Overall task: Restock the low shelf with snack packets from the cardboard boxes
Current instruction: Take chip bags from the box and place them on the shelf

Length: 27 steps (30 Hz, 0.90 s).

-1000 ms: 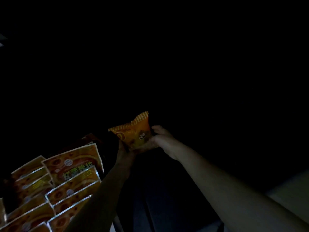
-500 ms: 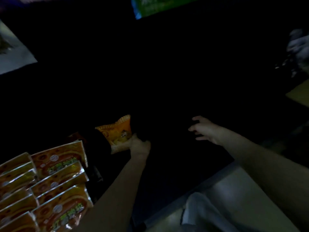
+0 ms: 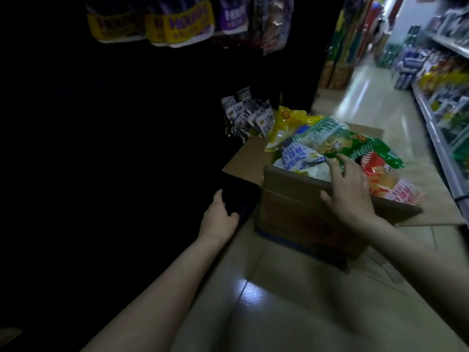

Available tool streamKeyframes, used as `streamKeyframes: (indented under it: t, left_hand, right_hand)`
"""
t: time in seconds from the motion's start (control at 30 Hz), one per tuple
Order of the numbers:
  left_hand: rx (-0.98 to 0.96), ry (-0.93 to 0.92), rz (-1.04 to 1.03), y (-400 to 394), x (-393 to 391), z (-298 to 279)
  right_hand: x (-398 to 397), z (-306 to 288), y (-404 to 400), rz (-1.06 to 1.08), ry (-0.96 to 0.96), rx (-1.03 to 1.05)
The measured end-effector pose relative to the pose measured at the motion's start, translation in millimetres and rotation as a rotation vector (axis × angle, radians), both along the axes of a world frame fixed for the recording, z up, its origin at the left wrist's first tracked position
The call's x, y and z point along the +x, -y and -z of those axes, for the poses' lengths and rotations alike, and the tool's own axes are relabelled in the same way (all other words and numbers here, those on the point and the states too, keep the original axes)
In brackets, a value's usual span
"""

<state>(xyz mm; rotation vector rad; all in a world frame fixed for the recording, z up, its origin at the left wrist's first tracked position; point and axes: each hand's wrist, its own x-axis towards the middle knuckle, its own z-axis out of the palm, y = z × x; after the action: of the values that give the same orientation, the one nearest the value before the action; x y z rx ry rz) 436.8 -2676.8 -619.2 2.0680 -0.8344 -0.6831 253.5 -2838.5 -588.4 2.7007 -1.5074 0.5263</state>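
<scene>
An open cardboard box (image 3: 299, 212) stands on the floor at centre right, heaped with snack packets: a blue-and-white one (image 3: 300, 158), a green one (image 3: 368, 148), a red one (image 3: 380, 174) and a yellow one (image 3: 286, 123). My right hand (image 3: 347, 189) lies over the box's near rim, fingers spread and reaching onto the packets, holding nothing. My left hand (image 3: 219, 217) hangs empty with relaxed fingers at the dark edge of the low shelf (image 3: 236, 196). The shelf's inside is too dark to see.
Small dark packets (image 3: 243, 113) stand at the shelf's end behind the box. Purple and yellow bags (image 3: 187, 24) hang above. The tiled aisle floor (image 3: 291, 313) runs forward, with a stocked shelf (image 3: 446, 97) along the right side.
The view has swung right from the dark shelf to the box. My left hand has let go of the orange packet and drawn back. My right hand has moved onto the box.
</scene>
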Motion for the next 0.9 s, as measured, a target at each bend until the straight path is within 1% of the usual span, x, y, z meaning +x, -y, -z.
streamKeyframes:
  t: [0.03,0.07,0.13,0.17,0.27,0.3,0.43,0.53,0.67,0.77,0.9]
  left_hand:
    - [0.016,0.028,0.034,8,-3,0]
    - [0.032,0.060,0.076,13,-7,0]
    - [0.054,0.114,0.139,17,-10,1]
    - [0.054,0.133,0.142,16,-10,2]
    - [0.060,0.157,0.098,6,-3,4]
    - [0.057,0.155,0.077,0,-1,5]
    - [0.051,0.140,0.016,-24,-4,2]
    - [0.078,0.174,0.048,-26,-5,4]
    - [0.051,0.193,0.099,-19,-6,-1]
    - [0.011,0.207,0.067,-15,-11,-7]
    - [-0.045,0.192,0.036,-12,-35,-15]
  right_hand:
    - [-5,3,11,0.043,-0.070,0.012]
    - [-7,8,20,0.079,-0.106,0.081]
    - [-8,10,30,0.073,-0.138,0.199]
    - [-8,9,30,0.042,-0.196,0.185]
    - [-7,11,27,-0.063,-0.401,0.007]
    - [-6,14,24,-0.094,-0.476,-0.023]
    - [-1,21,21,-0.186,-0.620,-0.008]
    - [3,21,26,-0.221,-0.645,-0.014]
    - [-7,26,20,-0.254,-0.662,-0.005]
    - [-20,8,-7,-0.270,-0.657,0.086]
    - [-32,-7,-47,-0.360,-0.710,0.174]
